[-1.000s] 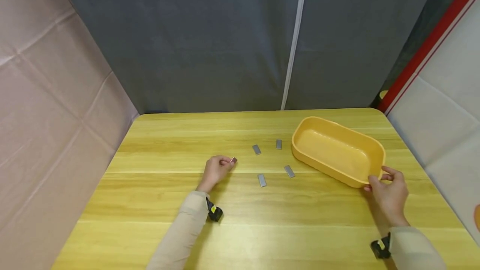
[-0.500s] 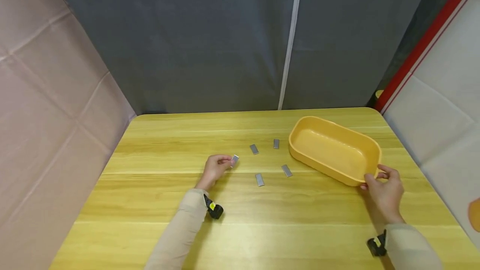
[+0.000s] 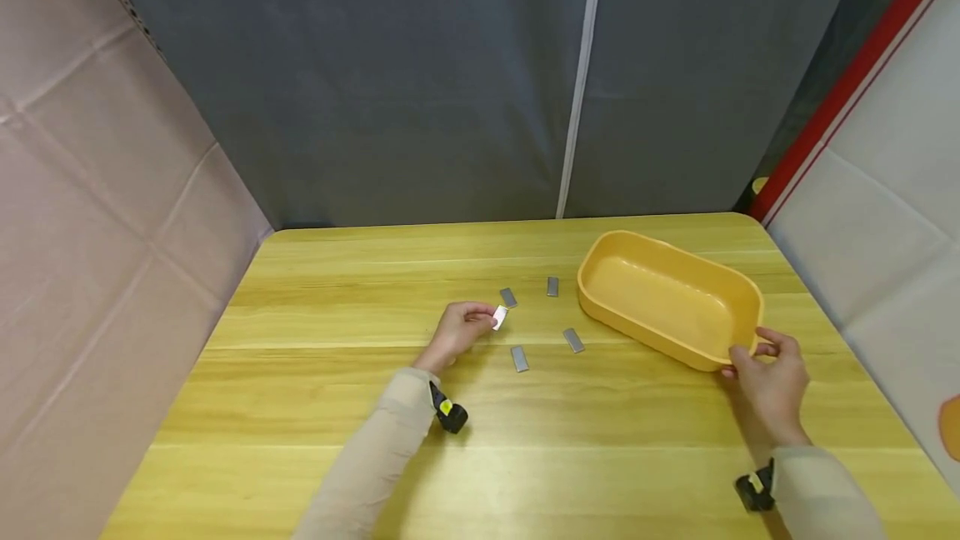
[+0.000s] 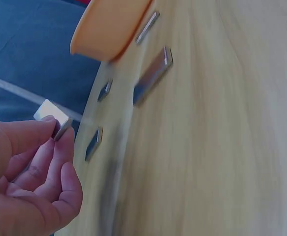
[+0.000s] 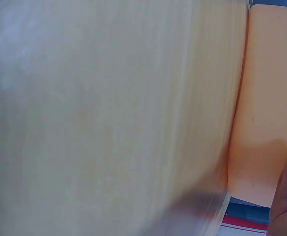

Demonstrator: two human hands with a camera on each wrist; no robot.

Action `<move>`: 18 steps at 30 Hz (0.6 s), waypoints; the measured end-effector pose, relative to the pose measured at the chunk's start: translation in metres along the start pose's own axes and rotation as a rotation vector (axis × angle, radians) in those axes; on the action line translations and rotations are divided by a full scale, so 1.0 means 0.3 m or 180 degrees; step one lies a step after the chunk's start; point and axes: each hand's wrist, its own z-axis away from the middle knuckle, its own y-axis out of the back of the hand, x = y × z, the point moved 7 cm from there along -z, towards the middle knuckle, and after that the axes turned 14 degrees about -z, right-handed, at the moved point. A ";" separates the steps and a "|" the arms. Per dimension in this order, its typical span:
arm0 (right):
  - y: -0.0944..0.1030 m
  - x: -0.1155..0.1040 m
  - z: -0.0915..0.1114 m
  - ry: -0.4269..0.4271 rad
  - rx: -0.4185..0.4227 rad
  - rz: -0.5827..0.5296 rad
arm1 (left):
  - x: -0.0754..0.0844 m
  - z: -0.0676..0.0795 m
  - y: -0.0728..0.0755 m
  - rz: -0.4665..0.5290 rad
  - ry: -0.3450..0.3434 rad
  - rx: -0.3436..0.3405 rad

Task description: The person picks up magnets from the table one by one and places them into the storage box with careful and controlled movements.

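Note:
My left hand [image 3: 461, 329] pinches a small shiny metal rectangular block [image 3: 500, 317] between thumb and fingers, held up above the table; the left wrist view shows the metal block [image 4: 54, 118] catching light at the fingertips. Several similar grey blocks lie flat on the wood: one block [image 3: 508, 297] just behind the held one, others nearer the tray, such as the block [image 3: 573, 340]. At the right, my right hand [image 3: 776, 382] grips the near right corner of a yellow plastic tray [image 3: 660, 344], thumb over its rim. Nothing lies inside the tray.
The wooden table [image 3: 300, 415] carries all of this. A dark grey curtain [image 3: 375, 90] hangs behind its far edge. Pale fabric walls, such as the left wall [image 3: 112, 232], flank both sides.
My left hand has moved right with the metal block, which has turned in the fingers and now reflects brightly. My right hand keeps its grip on the tray corner.

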 end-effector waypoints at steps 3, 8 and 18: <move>-0.003 0.001 -0.002 -0.0023 -0.0022 -0.0045 | 0.044 -0.009 -0.029 0.0055 -0.0036 -0.0060; -0.010 0.010 -0.004 -0.0041 -0.0042 -0.0062 | 0.109 -0.030 -0.060 0.0130 -0.0052 -0.0140; 0.000 0.019 -0.010 -0.0119 -0.0001 -0.0058 | 0.317 -0.030 -0.113 0.0231 -0.0224 -0.0426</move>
